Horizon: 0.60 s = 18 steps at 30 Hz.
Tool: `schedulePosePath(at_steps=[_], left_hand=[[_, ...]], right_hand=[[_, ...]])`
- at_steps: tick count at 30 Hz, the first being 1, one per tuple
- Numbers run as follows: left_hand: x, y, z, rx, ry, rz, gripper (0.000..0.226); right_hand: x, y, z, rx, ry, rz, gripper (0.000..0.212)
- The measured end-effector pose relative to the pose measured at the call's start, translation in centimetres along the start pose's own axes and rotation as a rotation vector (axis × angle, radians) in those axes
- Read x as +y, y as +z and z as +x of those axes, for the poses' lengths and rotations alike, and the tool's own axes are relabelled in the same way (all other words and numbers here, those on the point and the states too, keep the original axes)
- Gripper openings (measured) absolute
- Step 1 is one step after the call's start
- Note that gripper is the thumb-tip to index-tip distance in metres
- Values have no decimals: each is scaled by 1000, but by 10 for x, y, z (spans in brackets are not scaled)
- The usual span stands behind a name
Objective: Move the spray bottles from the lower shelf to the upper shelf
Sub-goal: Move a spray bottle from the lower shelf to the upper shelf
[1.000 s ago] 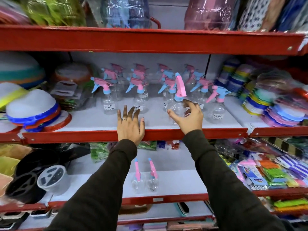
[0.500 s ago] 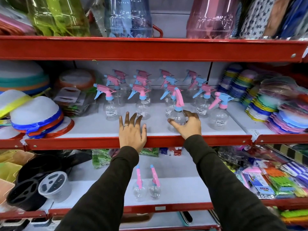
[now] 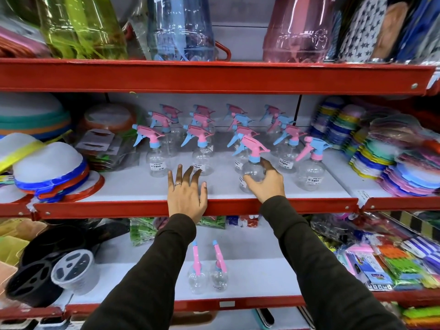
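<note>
Nearest, below both wrists, two clear round plastic spray bottles with pink and blue trigger heads (image 3: 208,272) stand side by side on the white lower shelf with a red front lip (image 3: 262,277). Above, the left hand (image 3: 187,195) lies flat and empty, fingers spread, on the white upper shelf edged in red (image 3: 119,207). The right hand (image 3: 264,181) wraps its fingers around the belly of a clear spray bottle with a pink head and blue collar (image 3: 252,163), upright on that shelf. Beyond the fingertips stand rows of matching clear spray bottles (image 3: 202,148).
</note>
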<state>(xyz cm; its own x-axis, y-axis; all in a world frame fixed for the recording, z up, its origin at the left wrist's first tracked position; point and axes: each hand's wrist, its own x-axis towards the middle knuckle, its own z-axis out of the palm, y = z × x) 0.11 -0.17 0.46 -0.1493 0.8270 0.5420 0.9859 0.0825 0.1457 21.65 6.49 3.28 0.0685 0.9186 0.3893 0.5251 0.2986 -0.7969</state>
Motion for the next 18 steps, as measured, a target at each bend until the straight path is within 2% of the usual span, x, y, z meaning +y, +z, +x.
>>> schedulePosePath(at_steps=[2, 5, 8, 18], left_hand=[[0, 0, 0, -3, -3, 3, 61], [0, 1, 0, 8, 0, 2, 61], [0, 2, 0, 13, 1, 1, 59], [-2, 2, 0, 1, 6, -1, 60]], right_hand=[[0, 1, -2, 37, 1, -21, 84], [1, 3, -3, 101, -17, -56, 73], [4, 5, -3, 95, -20, -25, 63], [6, 11, -1, 49, 9, 16, 69]])
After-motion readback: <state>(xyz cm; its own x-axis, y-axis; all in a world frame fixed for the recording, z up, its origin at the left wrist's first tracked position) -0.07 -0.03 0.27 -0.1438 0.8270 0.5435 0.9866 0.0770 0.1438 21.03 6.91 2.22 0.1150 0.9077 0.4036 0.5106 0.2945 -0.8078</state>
